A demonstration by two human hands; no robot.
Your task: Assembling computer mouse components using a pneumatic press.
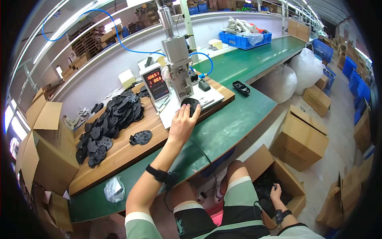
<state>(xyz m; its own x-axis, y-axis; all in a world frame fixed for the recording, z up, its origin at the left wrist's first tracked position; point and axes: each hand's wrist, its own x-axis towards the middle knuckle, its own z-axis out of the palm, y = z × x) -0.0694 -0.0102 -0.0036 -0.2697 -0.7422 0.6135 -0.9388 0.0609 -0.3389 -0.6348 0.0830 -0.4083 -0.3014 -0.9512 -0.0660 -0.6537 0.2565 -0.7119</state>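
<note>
My left hand (184, 121) reaches to the foot of a small bench press (179, 59). Its fingers and thumb grip a black oval plastic piece (191, 104) on the white base plate, covering part of it. Low at the right, my right hand (275, 192) is inside an open carton (296, 205) of black pieces (262, 189). Its fingers are curled, with something dark at the tips that is too small to name. Left of the press, a heap of similar black pieces (115, 115) lies on the wooden board (119, 159), with one loose piece (140, 138) nearer me.
A control box (157, 83) with a red display stands beside the press. Blue air hose (123, 44) arches behind. A black tray (241, 88) and a plastic bag (114, 189) lie on the green table (227, 127). Cartons (300, 137) stand on the floor at right; another (55, 147) is at left.
</note>
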